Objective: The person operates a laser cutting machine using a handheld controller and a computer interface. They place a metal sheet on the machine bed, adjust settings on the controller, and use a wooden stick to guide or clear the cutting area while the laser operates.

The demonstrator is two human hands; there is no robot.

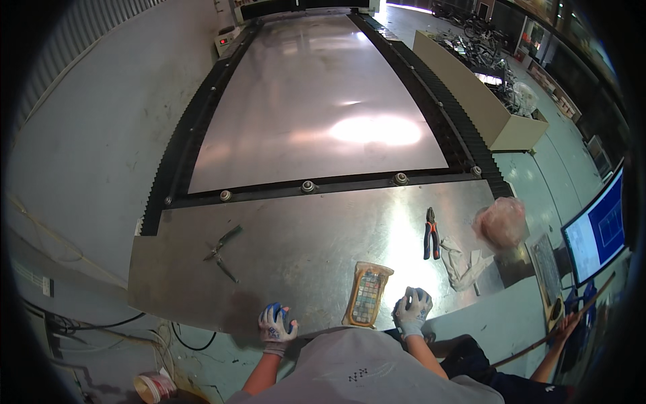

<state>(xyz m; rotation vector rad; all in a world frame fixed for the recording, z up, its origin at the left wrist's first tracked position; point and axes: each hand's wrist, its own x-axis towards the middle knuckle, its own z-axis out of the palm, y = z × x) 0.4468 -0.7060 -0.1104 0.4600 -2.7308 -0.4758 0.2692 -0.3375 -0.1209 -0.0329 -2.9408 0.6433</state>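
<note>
Near edge of the metal sheet (296, 249) on the cutting bed was gripped by both gloved hands, left hand (276, 323) and right hand (412, 308) curled shut over it either side of the bagged remote (367, 293); even grip judged best.

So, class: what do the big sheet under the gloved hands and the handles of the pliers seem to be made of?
Sheet: apparently bare metal, probably steel, with a dull brushed finish that mirrors the lamp glare. Pliers handles: seemingly rubber or plastic sleeves, matt red and black, over dark metal.
</note>
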